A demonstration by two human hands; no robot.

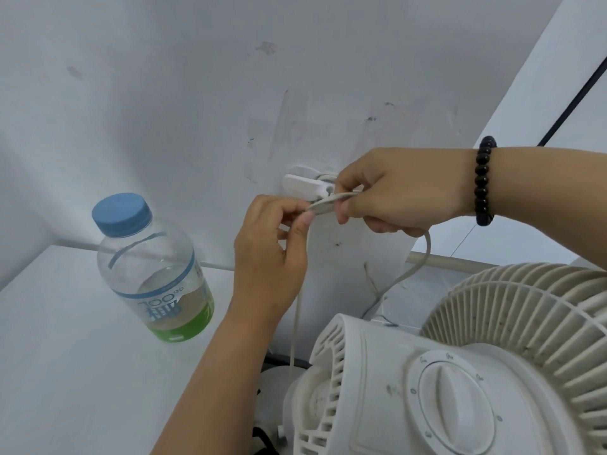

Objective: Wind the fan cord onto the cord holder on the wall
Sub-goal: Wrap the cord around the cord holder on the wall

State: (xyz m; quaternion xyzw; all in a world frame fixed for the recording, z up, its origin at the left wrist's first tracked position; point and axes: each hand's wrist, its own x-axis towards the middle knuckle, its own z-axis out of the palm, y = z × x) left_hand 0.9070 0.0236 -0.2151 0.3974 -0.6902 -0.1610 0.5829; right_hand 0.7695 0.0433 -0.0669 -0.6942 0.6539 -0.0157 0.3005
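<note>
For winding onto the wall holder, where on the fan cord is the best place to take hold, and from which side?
Probably on the short taut stretch of fan cord just in front of the cord holder, pinched from both ends as the left hand and right hand do; the slack below hangs too loose to steer.

The left hand (267, 254) comes up from the lower middle of the frame, forearm bare, back of the hand toward the camera. Its thumb and first fingers are curled and pinch the cord (323, 205). The right hand (394, 192) enters from the right edge, a bracelet (483, 180) of dark beads on its wrist. Its fingers are also curled and pinch the same cord, just beside the left fingertips, near the frame's centre.
</note>
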